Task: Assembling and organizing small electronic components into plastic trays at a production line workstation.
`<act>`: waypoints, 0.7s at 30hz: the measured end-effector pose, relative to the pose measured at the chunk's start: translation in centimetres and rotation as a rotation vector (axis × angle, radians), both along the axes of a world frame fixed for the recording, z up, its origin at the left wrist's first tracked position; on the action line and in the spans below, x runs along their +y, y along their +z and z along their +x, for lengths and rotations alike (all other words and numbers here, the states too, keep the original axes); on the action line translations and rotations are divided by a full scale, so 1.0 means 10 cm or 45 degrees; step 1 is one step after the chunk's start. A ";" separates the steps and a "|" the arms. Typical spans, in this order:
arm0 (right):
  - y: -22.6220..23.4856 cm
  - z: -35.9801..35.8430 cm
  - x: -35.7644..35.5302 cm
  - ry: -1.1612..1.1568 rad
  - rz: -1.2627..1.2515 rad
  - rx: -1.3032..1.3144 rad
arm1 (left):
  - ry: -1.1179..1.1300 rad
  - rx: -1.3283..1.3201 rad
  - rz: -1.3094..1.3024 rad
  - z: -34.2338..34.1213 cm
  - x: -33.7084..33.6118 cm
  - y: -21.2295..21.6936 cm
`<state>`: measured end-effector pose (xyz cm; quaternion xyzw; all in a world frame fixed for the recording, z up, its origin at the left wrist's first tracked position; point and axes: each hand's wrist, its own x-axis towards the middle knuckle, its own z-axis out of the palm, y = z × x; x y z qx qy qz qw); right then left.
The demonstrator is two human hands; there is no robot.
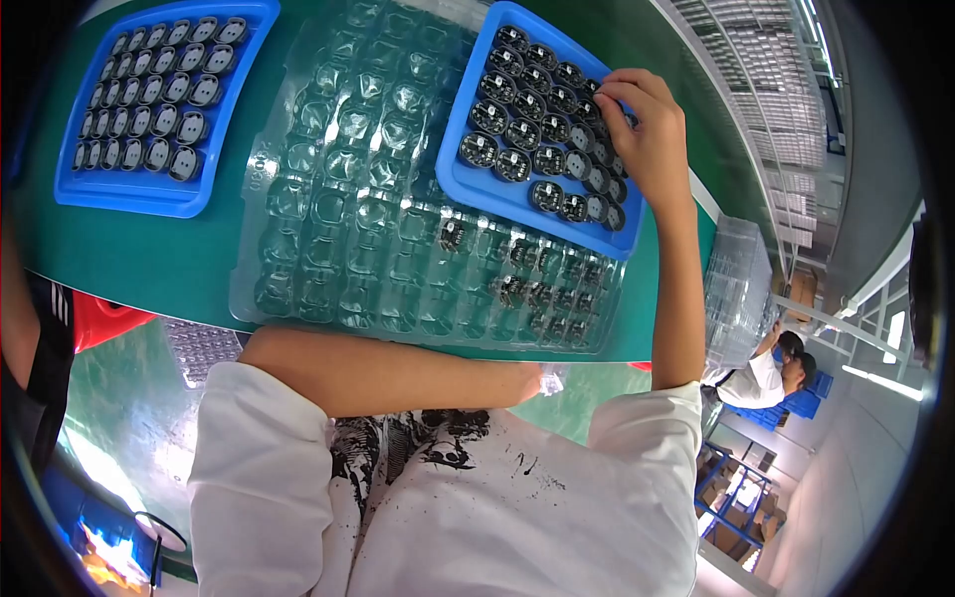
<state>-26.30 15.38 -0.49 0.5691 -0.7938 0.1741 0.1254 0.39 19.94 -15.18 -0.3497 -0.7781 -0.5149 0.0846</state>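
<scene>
My right hand (647, 129) reaches over the right edge of a blue tray (460, 177), thumb and forefinger pinched together by the round parts; what they hold is hidden. In the tray sit rows of round black housings (512, 165), many with small circuit boards showing on top. Several at the lower right are plain grey-faced housings (578, 164). Beneath the tray's lower edge lies a clear plastic blister tray (343, 244), with small dark circuit boards (512, 290) in some pockets. My left hand (522, 382) is low before the table edge, closed round something whitish, its fingers mostly hidden.
Another blue tray (189, 206) at the far left holds rows of grey-faced round housings (164, 119). A green table (129, 254) carries everything. Stacked clear trays (734, 289) stand to the right, where another person (761, 383) works. A red stool (104, 320) is at left.
</scene>
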 end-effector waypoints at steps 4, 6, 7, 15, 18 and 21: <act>0.01 0.03 0.01 -0.060 0.015 -0.079 | -0.004 0.004 -0.028 0.02 -0.01 -0.03; 0.01 -0.02 0.00 -0.024 0.032 -0.040 | -0.012 0.005 -0.042 0.03 -0.01 -0.04; 0.01 -0.03 0.01 0.012 0.051 -0.001 | -0.019 0.003 -0.047 0.03 -0.01 -0.03; 0.27 0.35 0.28 -0.105 -0.121 -0.407 | -0.037 -0.025 -0.088 -0.03 0.06 -0.03; 0.43 0.95 0.41 -0.078 0.174 -0.592 | -0.033 -0.033 -0.110 -0.01 0.09 -0.03; 0.35 1.25 0.42 0.058 0.357 -0.551 | -0.028 -0.041 -0.138 -0.04 0.09 -0.06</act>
